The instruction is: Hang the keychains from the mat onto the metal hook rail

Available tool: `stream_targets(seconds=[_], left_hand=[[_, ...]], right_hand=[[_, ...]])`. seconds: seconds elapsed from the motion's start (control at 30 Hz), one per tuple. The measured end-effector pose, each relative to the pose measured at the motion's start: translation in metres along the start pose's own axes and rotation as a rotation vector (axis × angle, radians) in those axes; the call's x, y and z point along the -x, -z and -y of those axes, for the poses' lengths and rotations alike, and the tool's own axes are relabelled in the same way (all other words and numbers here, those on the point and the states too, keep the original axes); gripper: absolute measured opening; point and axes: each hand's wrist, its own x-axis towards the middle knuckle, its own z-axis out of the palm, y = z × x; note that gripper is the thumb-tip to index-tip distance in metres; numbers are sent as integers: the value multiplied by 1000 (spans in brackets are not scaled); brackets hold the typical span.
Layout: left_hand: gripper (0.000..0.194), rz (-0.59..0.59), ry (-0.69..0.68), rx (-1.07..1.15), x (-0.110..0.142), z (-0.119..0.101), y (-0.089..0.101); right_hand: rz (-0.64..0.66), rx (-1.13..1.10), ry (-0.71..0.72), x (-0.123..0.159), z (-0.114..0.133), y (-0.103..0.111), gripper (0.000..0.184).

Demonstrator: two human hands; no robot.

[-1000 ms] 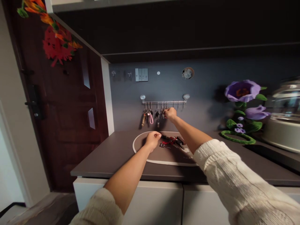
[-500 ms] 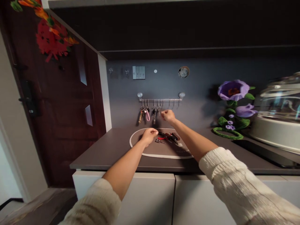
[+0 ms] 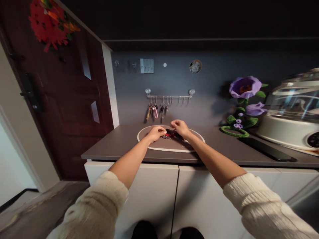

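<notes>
My left hand (image 3: 157,133) is over the oval mat (image 3: 171,149), thumb and fingers closed in a pinch at the left edge of a small pile of keys (image 3: 169,134) with a red piece. Whatever it pinches is too small to make out. My right hand (image 3: 181,128) hovers above the pile's right side, fingers curled together, partly covering it; what lies between its fingertips is hidden. Behind both hands, a clear hook rail (image 3: 169,97) on the wall carries several hanging keys (image 3: 162,110), a patterned tag (image 3: 149,113) and a pink strap (image 3: 156,113) on its left hooks.
On the right of the counter (image 3: 124,142) stand a purple flower ornament (image 3: 245,88), a dark phone-like slab (image 3: 267,149) and a white appliance with a clear dome (image 3: 286,127). A dark shelf (image 3: 199,23) overhangs above. A door (image 3: 72,132) is at left.
My right hand has come down from beside the hanging keys on the rail to the pile on the mat. My left hand stays by the pile. The view has tilted down.
</notes>
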Motion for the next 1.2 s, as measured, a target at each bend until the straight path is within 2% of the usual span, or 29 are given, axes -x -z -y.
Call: stream_targets(seconds=[0.3, 0.4, 0.57, 0.87, 1.03, 1.2], left_hand=[[22, 118, -64, -217, 9, -7, -1], [18, 103, -64, -294, 8, -7, -2], [12, 89, -47, -301, 7, -4, -2], [12, -17, -71, -310, 3, -4, 1], [13, -30, -151, -253, 2, -7, 3], [11, -49, -124, -171, 0, -7, 4]], right_hand=[[123, 303, 179, 30, 7, 4, 18], [169, 379, 228, 29, 5, 3, 17], [213, 480, 295, 27, 1, 1, 19], [232, 526, 355, 26, 0, -1, 14], [201, 541, 337, 25, -3, -1, 12], [160, 542, 300, 25, 0, 0, 11]])
